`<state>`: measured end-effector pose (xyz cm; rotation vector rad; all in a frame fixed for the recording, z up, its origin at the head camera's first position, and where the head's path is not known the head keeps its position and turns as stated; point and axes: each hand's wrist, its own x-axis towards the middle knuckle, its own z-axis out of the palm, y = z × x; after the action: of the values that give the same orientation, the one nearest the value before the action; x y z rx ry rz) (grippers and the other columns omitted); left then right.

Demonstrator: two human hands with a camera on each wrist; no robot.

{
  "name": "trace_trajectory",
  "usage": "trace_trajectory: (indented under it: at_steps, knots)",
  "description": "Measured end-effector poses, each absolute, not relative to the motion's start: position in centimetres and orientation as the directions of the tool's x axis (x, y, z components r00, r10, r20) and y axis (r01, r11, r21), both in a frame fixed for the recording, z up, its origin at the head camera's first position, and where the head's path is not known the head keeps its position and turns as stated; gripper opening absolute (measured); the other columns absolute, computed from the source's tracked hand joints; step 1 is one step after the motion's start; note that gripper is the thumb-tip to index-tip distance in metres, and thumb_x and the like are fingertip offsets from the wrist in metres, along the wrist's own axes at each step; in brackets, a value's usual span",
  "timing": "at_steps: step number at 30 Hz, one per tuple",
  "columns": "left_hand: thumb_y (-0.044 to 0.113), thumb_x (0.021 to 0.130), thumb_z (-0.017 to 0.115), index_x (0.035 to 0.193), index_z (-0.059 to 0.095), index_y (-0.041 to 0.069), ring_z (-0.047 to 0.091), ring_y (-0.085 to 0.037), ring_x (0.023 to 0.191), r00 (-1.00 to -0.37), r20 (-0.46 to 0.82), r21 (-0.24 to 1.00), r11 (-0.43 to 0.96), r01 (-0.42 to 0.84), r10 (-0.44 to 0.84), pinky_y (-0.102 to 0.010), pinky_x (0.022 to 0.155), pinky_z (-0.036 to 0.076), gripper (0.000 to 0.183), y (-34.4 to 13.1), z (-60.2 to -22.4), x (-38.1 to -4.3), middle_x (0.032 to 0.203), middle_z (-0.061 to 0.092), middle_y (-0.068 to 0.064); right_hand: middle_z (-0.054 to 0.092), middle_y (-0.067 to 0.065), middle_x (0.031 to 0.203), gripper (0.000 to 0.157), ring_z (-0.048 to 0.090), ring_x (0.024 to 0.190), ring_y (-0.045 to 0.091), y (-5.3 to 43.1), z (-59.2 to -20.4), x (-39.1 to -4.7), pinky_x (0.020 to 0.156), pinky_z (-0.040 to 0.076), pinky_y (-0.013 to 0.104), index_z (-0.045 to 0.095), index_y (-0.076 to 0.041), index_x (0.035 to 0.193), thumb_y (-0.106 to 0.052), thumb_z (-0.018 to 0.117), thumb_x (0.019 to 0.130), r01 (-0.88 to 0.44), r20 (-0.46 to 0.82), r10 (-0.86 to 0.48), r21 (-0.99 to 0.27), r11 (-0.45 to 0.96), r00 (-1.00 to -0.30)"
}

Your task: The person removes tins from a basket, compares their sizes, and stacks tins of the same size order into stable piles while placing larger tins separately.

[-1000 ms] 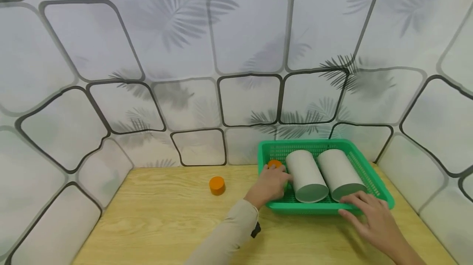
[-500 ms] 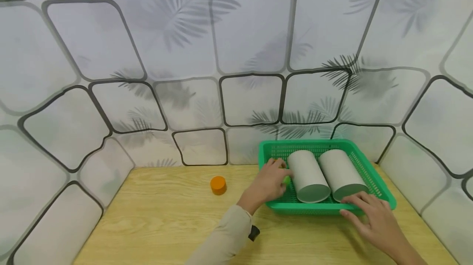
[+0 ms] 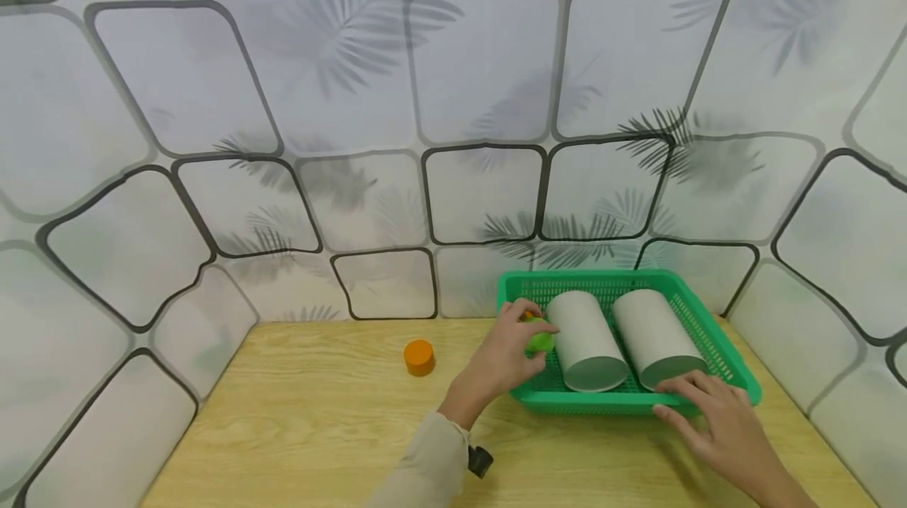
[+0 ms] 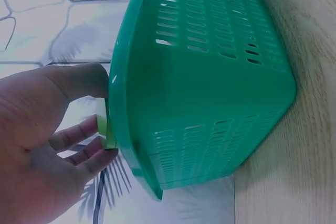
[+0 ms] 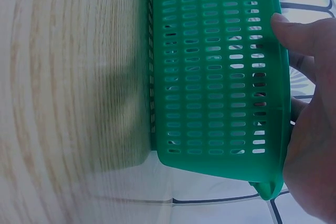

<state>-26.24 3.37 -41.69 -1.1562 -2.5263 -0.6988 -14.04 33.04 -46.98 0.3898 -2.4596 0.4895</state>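
Observation:
My left hand point(image 3: 505, 346) is over the left side of the green plastic basket point(image 3: 560, 403), its fingers curled round a light green rounded thing point(image 3: 542, 340). In the left wrist view, the pale green thing point(image 4: 103, 124) shows between thumb and fingers at the basket's rim; most of it is hidden. A bit of orange point(image 3: 527, 317) peeks out by the fingers. My right hand point(image 3: 719, 421) grips the basket's front rim near the right corner, thumb outside and fingers over the edge. Two white cylinders point(image 3: 583, 331) point(image 3: 655, 331) lie side by side in the basket.
A short orange cylinder point(image 3: 419, 357) stands on the wooden table point(image 3: 305, 413), left of the basket. Behind and at both sides rises a patterned white cloth wall point(image 3: 482, 193), close to the basket's back edge.
The left hand has drawn back slightly toward me and left, and more of the light green thing now shows in its fingers. The left white cylinder has shifted slightly left. The right hand stays put.

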Motion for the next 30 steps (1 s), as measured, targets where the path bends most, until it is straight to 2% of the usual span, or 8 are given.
trace_trajectory:
  at_steps: [6,10,18,24,30]
  knots:
    - [0.017,0.084,0.071,0.119,0.066,0.023,0.044,-0.016,0.113,-0.663,0.495,0.391,0.537,0.748,0.562,-0.023,0.086,0.046,0.036,2.2,-42.3,-25.7,0.129,0.046,-0.003,0.058,-0.014,0.092,0.028,0.055,0.087,0.021,33.1,-47.1,-14.0,0.070,0.030,0.042,0.067,-0.030,0.097,-0.024,0.081,0.073,-0.381,0.606,-0.163,-0.250,0.890,-0.778]
    - [0.016,0.083,0.071,0.121,0.064,0.023,0.044,-0.014,0.115,-0.674,0.528,0.441,0.512,0.737,0.516,-0.024,0.088,0.047,0.039,1.1,-42.7,-25.2,0.126,0.047,-0.001,0.058,-0.015,0.092,0.030,0.054,0.087,0.019,33.1,-47.1,-14.0,0.070,0.031,0.042,0.066,-0.032,0.097,-0.024,0.081,0.073,-0.380,0.608,-0.162,-0.249,0.891,-0.777]
    - [0.013,0.083,0.071,0.123,0.063,0.023,0.049,-0.011,0.111,-0.653,0.613,0.551,0.352,0.757,0.445,-0.024,0.084,0.049,0.042,-0.8,-42.1,-25.0,0.124,0.048,0.003,0.057,-0.015,0.093,0.030,0.052,0.087,0.018,32.9,-47.0,-14.0,0.071,0.030,0.043,0.065,-0.033,0.098,-0.025,0.081,0.073,-0.376,0.604,-0.157,-0.256,0.891,-0.781]
    - [0.007,0.083,0.070,0.122,0.064,0.018,0.053,-0.016,0.106,-0.677,0.607,0.654,0.223,0.723,0.416,-0.025,0.071,0.053,0.041,-2.1,-41.9,-25.0,0.124,0.050,-0.004,0.057,-0.015,0.093,0.030,0.053,0.087,0.018,32.9,-46.9,-13.9,0.071,0.030,0.043,0.065,-0.033,0.098,-0.024,0.081,0.073,-0.372,0.603,-0.152,-0.259,0.891,-0.783]
    - [-0.005,0.082,0.067,0.120,0.062,0.007,0.056,-0.030,0.104,-0.700,0.584,0.743,0.075,0.665,0.412,-0.033,0.074,0.056,0.040,-4.1,-40.6,-23.9,0.123,0.049,-0.017,0.058,-0.015,0.092,0.030,0.054,0.086,0.016,33.1,-47.0,-14.1,0.070,0.031,0.042,0.066,-0.032,0.097,-0.024,0.081,0.073,-0.379,0.610,-0.159,-0.250,0.891,-0.776]
